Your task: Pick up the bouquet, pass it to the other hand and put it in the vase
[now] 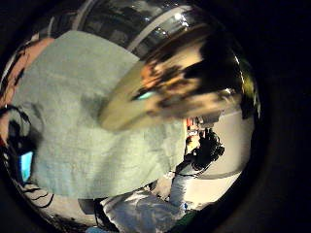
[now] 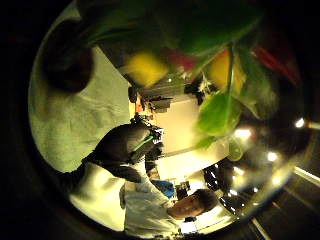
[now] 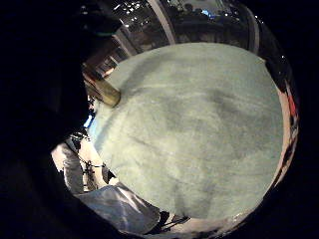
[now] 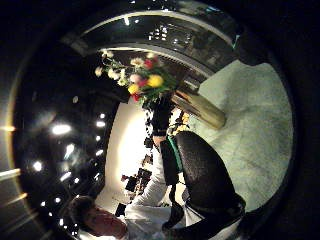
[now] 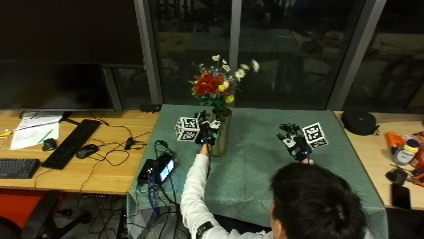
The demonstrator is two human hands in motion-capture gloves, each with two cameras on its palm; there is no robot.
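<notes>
Your left hand [image 5: 206, 133] gripped the bouquet [image 5: 215, 84] in the vase [image 5: 220, 133]; right hand [image 5: 295, 144] hung relaxed. Tugging sideways might have tipped it.

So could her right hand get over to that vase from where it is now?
Probably yes. The right hand hovers apart from the vase, with only bare green cloth between them; the left hand is on the vase's far side.

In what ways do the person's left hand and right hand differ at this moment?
The left hand is at the vase, just under the bouquet standing in it; the right hand is apart from both, over the bare green cloth. The left hand is next to the task's things, while the right hand holds nothing. Both hands wear black gloves and are above the same cloth.
</notes>
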